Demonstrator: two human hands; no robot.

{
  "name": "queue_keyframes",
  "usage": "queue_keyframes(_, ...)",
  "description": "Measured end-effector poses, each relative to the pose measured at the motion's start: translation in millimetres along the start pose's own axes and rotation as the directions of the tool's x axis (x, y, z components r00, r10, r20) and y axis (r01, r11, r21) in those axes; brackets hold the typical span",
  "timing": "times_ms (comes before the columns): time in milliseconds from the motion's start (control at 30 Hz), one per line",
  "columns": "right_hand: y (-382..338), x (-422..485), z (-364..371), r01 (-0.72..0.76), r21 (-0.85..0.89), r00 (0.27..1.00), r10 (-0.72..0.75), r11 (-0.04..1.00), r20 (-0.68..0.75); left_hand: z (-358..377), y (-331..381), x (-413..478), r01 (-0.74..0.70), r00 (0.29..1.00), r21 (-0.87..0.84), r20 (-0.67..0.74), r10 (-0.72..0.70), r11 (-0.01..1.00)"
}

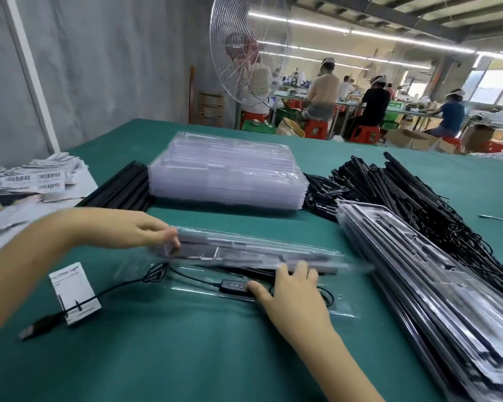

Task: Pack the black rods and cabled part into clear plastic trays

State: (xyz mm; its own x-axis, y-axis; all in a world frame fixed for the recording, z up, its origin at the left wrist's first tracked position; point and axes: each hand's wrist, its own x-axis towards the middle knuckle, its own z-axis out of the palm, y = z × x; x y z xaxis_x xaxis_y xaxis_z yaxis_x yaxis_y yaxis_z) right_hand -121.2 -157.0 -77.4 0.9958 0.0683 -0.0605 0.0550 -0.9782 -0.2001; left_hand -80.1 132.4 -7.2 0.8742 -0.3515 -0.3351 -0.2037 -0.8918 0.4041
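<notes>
A clear plastic tray (244,250) lies tilted in the middle of the green table, with black rods inside it. My left hand (145,232) pinches the tray's left end, lifting it a little. My right hand (291,285) rests with straight fingers on the tray's near edge, its thumb beside the black inline controller (234,285) of the cabled part. The cable (122,288) runs left to a USB plug (37,329) and through a white card (74,294). A second clear sheet (302,311) lies flat under the cable.
A stack of clear trays (230,172) stands behind, with black rods (122,187) to its left. A heap of black cabled parts (418,192) lies at the right, and packed trays (433,288) are stacked in front of it. Barcode labels (29,181) lie at far left.
</notes>
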Motion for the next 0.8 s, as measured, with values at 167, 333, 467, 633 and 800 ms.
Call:
queue_keyframes(167,4,-14,7,0.02,-0.092,0.996,-0.027,0.996,-0.083,46,36,31,0.057,0.923,0.285,-0.38,0.058,0.957)
queue_keyframes(333,17,-25,12,0.067,-0.046,0.992,-0.071,0.997,-0.102,59,38,38,-0.165,0.937,-0.03,-0.318,0.147,0.986)
queue_keyframes(467,33,-39,12,-0.029,-0.049,0.995,0.024,0.998,-0.1,65,45,45,-0.157,0.947,0.098,-0.268,0.178,0.983)
queue_keyframes(633,39,-55,0,-0.013,0.111,0.991,0.027,0.994,-0.128,69,53,43,-0.136,0.939,0.1,-0.304,0.16,0.986)
queue_keyframes(800,61,-65,-15,0.09,0.393,0.811,0.162,0.915,-0.562,91,51,43,-0.023,0.954,0.298,-0.28,0.111,0.954)
